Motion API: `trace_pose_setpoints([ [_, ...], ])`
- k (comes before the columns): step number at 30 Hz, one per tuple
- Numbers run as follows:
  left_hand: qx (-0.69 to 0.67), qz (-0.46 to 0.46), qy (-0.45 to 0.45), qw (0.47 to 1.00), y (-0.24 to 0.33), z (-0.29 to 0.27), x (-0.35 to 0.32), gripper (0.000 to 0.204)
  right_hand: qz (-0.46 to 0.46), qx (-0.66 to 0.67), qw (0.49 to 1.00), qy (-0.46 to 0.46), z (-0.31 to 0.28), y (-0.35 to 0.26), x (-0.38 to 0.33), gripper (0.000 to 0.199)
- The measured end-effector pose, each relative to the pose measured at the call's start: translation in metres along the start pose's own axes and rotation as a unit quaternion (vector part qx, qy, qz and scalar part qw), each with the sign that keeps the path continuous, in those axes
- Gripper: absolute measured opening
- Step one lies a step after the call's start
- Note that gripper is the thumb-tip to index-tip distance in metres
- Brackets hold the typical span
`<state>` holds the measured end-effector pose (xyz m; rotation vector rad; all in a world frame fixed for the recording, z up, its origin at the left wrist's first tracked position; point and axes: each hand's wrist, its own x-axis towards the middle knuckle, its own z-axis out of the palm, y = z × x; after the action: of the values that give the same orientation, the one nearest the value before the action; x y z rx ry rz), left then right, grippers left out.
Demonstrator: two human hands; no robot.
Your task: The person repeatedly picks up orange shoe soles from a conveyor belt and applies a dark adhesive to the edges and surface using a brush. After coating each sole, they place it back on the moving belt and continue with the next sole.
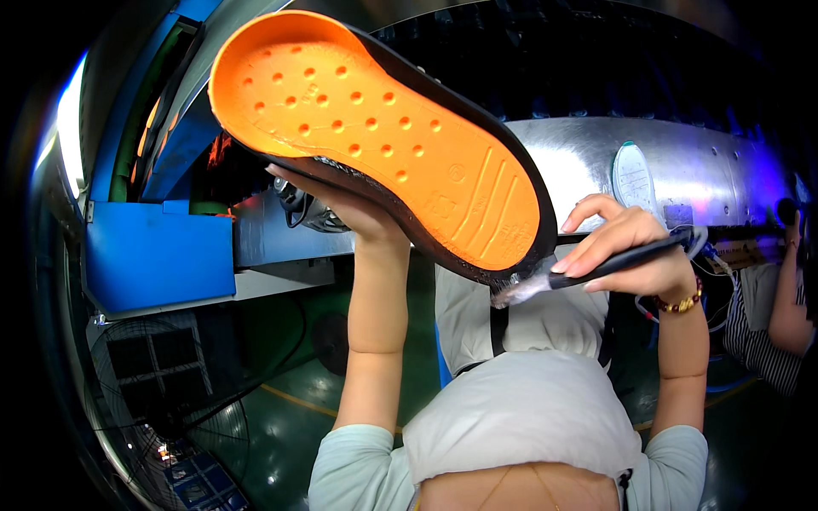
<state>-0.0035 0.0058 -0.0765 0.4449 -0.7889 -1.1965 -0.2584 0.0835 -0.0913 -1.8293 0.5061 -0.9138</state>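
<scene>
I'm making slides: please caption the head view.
Left hand holds an orange-bottomed shoe part; right hand holds a brush to its black rim.

You wear pale mint short sleeves (362, 468), left and right, with a light grey garment (520, 409) between. A red-and-gold beaded bracelet (682, 304) circles the wrist of your bare right hand (629, 243); nearest shows a thin gold chain (544, 487).

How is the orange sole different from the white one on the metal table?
The orange sole is held up by the left hand; the white sole lies on the metal table. The orange sole looks much bigger in the picture than the white sole, but it's nearer the camera. Both are long and rounded, like a foot.
</scene>
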Motion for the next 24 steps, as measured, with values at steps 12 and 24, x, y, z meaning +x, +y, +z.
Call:
trace_pose_setpoints([
  [12, -0.290, -0.055, -0.252, 0.922, -0.026, 0.009, -0.054, 0.082, 0.033, 0.311, 0.921, 0.232, 0.044, -0.009, 0.023, 0.015],
  [24, -0.301, -0.151, -0.083, 0.938, -0.009, 0.010, -0.033, 0.031, -0.041, 0.183, 0.974, 0.129, 0.037, -0.019, 0.030, 0.020],
])
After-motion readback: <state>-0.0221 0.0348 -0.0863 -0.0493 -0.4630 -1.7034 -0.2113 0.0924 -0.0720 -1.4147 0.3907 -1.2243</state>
